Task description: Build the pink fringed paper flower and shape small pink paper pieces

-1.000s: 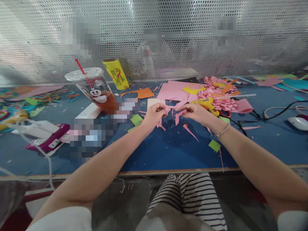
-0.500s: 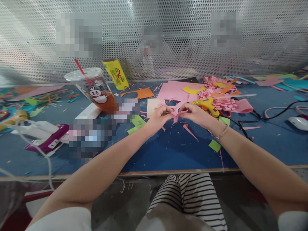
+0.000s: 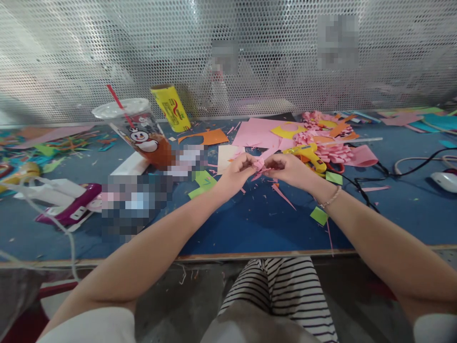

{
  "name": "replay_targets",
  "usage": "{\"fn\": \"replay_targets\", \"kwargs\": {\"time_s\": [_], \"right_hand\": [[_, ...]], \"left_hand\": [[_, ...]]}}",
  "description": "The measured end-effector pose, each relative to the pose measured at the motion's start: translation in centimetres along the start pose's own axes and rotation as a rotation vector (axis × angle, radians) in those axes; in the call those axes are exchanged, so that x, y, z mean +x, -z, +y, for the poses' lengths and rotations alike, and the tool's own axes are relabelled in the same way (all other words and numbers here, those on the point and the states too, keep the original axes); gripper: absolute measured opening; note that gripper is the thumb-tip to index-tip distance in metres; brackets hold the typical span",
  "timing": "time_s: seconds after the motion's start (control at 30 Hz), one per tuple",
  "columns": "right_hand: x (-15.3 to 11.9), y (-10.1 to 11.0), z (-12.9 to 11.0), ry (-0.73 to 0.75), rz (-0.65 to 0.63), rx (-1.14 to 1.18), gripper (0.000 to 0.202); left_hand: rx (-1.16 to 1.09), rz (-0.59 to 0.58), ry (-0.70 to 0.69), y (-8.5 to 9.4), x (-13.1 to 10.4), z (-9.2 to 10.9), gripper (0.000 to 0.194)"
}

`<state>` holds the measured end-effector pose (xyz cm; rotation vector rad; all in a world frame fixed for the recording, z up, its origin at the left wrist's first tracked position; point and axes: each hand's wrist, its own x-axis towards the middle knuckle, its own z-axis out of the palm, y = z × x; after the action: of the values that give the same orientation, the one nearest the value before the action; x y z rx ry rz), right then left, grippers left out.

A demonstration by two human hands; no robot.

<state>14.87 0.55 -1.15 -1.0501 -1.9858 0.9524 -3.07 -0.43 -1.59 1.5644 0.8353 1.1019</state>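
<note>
Between both hands is a folded pink paper piece (image 3: pixel 260 163) with loose strips, held just above the blue table. My left hand (image 3: pixel 240 170) pinches its left side between thumb and fingers. On the other side my right hand (image 3: pixel 287 169) grips it with curled fingertips. Some of the piece is hidden behind the fingers. Close behind the right hand lie a yellow glue gun (image 3: pixel 310 155) and fringed pink paper bundles (image 3: pixel 330 143). Pink paper sheets (image 3: pixel 255 133) spread out beyond the hands, and a cream square (image 3: pixel 225 159) is beside the left one.
At left a tilted plastic drink cup (image 3: pixel 143 136) with a red straw stands near a yellow tube (image 3: pixel 174 109). A purple power strip (image 3: pixel 73 209) with white plugs is at far left. Black cables (image 3: pixel 360 183) run at right. A perforated metal panel (image 3: pixel 264 28) closes the back.
The pink paper has turned slightly between my fingers, its lower strip now tucked up nearer the hands. Both hands stay in nearly the same place.
</note>
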Motion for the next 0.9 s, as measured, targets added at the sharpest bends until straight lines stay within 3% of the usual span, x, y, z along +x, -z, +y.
{"fn": "replay_targets", "kwargs": {"time_s": [0.3,0.57,0.9], "right_hand": [[0.2,0.1,0.0,-0.020,0.077,0.030,0.018],[0.3,0.5,0.0,-0.047,0.178,0.130,0.018],[0.2,0.4,0.2,-0.056,0.173,0.110,0.021]], "left_hand": [[0.094,0.122,-0.032,0.0,-0.2,0.8,0.006],[0.015,-0.006,-0.004,-0.3,-0.6,1.1,0.013],[-0.031,0.092,-0.048,-0.3,-0.5,1.1,0.014]]}}
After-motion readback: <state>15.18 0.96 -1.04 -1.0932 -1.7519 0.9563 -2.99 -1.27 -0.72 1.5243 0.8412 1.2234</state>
